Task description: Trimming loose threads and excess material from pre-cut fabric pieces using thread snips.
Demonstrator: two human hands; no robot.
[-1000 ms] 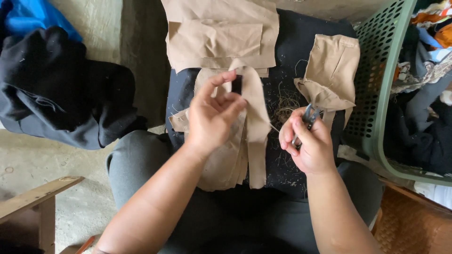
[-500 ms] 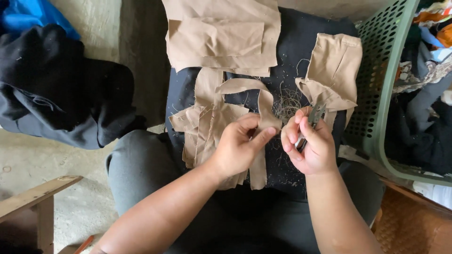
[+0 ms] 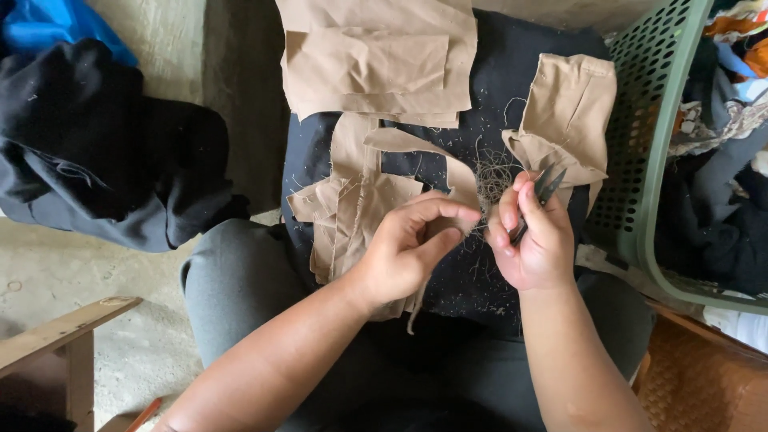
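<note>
My right hand (image 3: 538, 240) grips small dark thread snips (image 3: 544, 192), blades pointing up and to the right. My left hand (image 3: 412, 248) is beside it with thumb and forefinger pinched together over a clump of loose threads (image 3: 492, 178); whether it holds a thread I cannot tell. Under the left hand lie narrow tan fabric strips (image 3: 352, 200) on a black cloth (image 3: 520, 88) spread across my lap. A larger folded tan piece (image 3: 376, 56) lies at the far end. Another tan piece (image 3: 572, 112) lies to the right of the snips.
A green perforated plastic basket (image 3: 648, 136) full of mixed clothes stands at the right. A heap of black and blue garments (image 3: 96, 152) lies on the concrete floor at the left. A wooden plank edge (image 3: 56, 332) is at the lower left.
My left hand came down from the tan strips and moved right, ending pinched next to the right hand. The strips settled flat. The right hand with the snips barely shifted.
</note>
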